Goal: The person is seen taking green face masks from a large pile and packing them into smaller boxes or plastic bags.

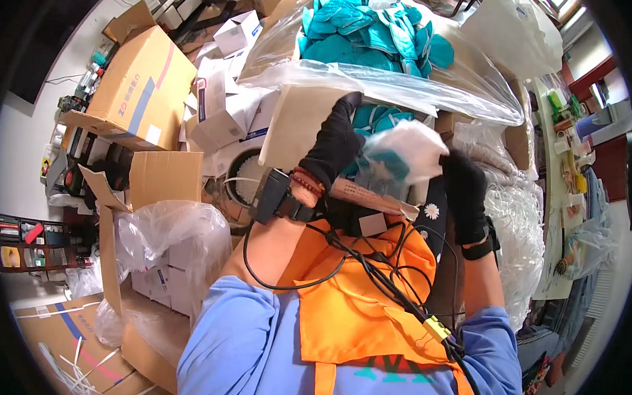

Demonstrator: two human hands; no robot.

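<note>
My left hand [333, 138], in a black glove, lies against the inner side of a raised white carton flap [292, 122]. Its fingers stretch forward toward the far edge, and I see nothing held in them. My right hand [465, 185], also black-gloved, pinches the right edge of a translucent plastic bag [415, 149]. That bag spreads over the carton in front of me, with teal showing through it. Just beyond it, teal fabric pieces [383, 117] sit inside the carton. Farther away, a large plastic-lined box holds a heap of similar teal pieces [369, 35].
To my left, an open cardboard box [165, 168] contains plastic film and white cartons. A taller brown box [135, 89] and stacked small white boxes [219, 107] stand behind it. White stringy material in clear plastic [509, 232] lies at right. Black cables [395, 285] hang across my apron.
</note>
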